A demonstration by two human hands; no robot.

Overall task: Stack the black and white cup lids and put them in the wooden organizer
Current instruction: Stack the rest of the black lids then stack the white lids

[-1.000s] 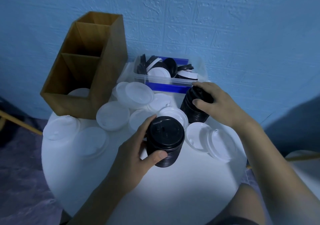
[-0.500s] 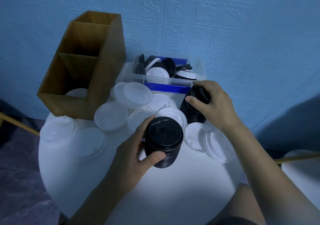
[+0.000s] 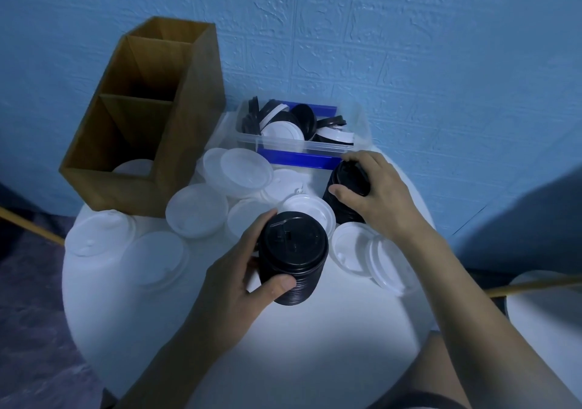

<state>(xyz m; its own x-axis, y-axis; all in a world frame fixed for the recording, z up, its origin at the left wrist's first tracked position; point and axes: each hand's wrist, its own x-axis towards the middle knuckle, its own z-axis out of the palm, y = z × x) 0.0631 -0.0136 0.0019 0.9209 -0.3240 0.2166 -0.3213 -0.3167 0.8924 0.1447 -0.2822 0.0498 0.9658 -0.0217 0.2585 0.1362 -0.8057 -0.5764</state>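
Our left hand [image 3: 233, 278] grips a black lid stack [image 3: 293, 257] at the worktop's [image 3: 283, 345] centre, our right hand [image 3: 384, 194] grips a second black stack [image 3: 343, 200] at two o'clock, and loose white lids [image 3: 196, 210] spread toward the wooden organizer [image 3: 189, 144] at ten o'clock.

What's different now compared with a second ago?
Very little. The right hand has edged slightly left on its tilted black lid stack. The left hand still grips the other black lid stack. The white lids, wooden organizer and clear bin stayed put.
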